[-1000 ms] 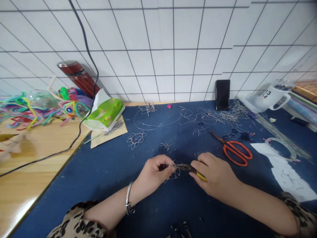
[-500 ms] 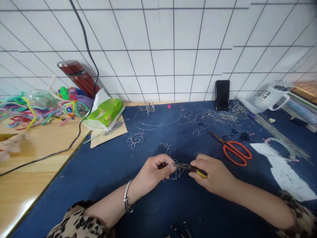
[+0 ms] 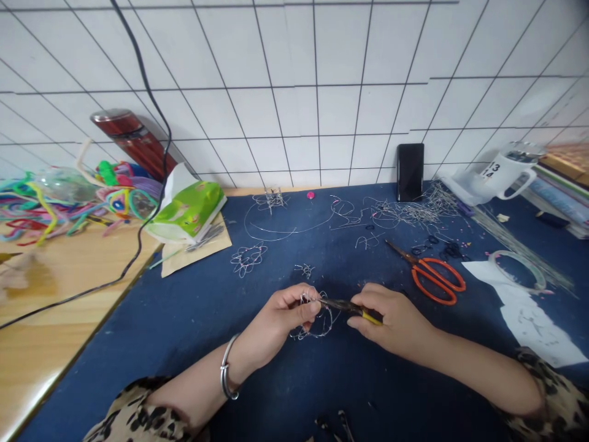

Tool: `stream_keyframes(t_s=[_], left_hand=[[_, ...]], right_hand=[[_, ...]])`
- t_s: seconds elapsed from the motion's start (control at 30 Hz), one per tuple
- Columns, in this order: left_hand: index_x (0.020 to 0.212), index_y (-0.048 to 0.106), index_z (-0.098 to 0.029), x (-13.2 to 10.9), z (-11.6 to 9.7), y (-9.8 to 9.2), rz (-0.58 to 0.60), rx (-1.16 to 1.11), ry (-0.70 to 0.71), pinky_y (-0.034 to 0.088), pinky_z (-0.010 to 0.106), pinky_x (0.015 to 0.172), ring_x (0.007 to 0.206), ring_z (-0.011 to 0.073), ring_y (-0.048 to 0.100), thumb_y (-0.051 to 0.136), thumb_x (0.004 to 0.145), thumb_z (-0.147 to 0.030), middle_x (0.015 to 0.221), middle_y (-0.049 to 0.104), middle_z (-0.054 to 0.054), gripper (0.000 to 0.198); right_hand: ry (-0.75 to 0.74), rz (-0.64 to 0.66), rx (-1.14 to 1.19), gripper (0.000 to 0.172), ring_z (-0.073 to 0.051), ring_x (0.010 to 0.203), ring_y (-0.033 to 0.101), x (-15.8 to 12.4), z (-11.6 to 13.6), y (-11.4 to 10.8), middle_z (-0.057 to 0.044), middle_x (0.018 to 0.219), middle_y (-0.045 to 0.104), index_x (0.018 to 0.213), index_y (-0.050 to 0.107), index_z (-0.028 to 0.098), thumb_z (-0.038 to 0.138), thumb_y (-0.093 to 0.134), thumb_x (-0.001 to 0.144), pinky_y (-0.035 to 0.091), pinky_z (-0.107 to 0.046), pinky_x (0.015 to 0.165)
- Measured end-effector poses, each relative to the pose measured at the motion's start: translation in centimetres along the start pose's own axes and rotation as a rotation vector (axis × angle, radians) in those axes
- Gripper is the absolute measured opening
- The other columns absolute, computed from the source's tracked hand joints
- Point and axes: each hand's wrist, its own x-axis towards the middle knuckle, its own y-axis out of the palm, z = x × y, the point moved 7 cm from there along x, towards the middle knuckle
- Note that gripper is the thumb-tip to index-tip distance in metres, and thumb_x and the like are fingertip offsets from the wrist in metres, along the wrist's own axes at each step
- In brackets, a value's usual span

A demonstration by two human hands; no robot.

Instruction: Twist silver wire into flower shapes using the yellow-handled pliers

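My left hand [image 3: 288, 313] pinches a looped silver wire piece [image 3: 327, 325] between thumb and fingers; its loops hang out below and to the right. My right hand [image 3: 386, 316] is closed around a pair of pliers [image 3: 372, 317] with yellow on the handle. Their dark narrow jaws point left and meet the wire at my left fingertips. Whether the jaws bite on the wire is too small to tell. Just beyond my hands lies a small twist of wire [image 3: 304, 270]. Further left rests a flower-shaped wire piece [image 3: 248, 260].
Orange-handled scissors [image 3: 439, 281] lie right of my right hand, near white paper [image 3: 524, 313]. Tangled wire [image 3: 414, 212] spreads below a phone [image 3: 410, 172] leaning on the wall. A white mug [image 3: 508, 172] stands far right. Left are a green tissue pack [image 3: 188, 212] and a black cable [image 3: 142, 230].
The view has shifted slightly. The wire piece has turned in my left fingers, and more of its loops show below them. The pliers stay in my right hand at the wire.
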Motion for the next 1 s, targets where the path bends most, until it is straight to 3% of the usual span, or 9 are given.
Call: stream_keyframes(t_s=[0.37,0.57,0.83,1.0], left_hand=[[0.094,0.061,-0.015,-0.06,0.24,-0.23,-0.019,-0.011,-0.054,0.038,0.022,0.055,0.055,0.0083,0.044,0.058,0.083,-0.027,0.061,0.048,-0.002,0.016],[0.092,0.06,-0.015,0.04,0.35,-0.35,-0.026,-0.011,-0.066,0.036,0.022,0.056,0.054,0.0076,0.045,0.057,0.084,-0.027,0.062,0.05,-0.002,0.015],[0.091,0.06,-0.015,0.14,0.43,-0.65,-0.048,-0.019,-0.072,0.035,0.021,0.055,0.055,0.0064,0.048,0.057,0.085,-0.026,0.073,0.056,0.0,0.013],[0.09,0.059,-0.014,0.15,0.23,-0.76,-0.068,-0.06,-0.058,0.037,0.021,0.057,0.057,0.007,0.05,0.056,0.085,-0.024,0.077,0.059,0.002,0.012]], right_hand=[[0.009,-0.004,-0.005,0.018,-0.012,0.076,0.052,-0.12,-0.13,-0.08,0.0,0.085,0.054,0.094,0.061,0.021,0.03,0.058,0.079,0.04,-0.025,0.07],[0.046,0.019,0.025,0.016,-0.011,0.073,0.051,0.14,-0.51,-0.07,0.001,0.081,0.053,0.09,0.061,0.021,0.032,0.058,0.078,0.039,-0.024,0.065],[0.052,-0.014,0.064,0.018,-0.012,0.075,0.051,0.12,-0.57,-0.49,0.0,0.084,0.053,0.092,0.062,0.021,0.031,0.06,0.076,0.039,-0.026,0.07],[0.096,-0.031,0.208,0.021,-0.012,0.071,0.049,0.39,-0.95,-0.84,0.0,0.081,0.052,0.093,0.061,0.02,0.035,0.058,0.079,0.04,-0.025,0.067]])
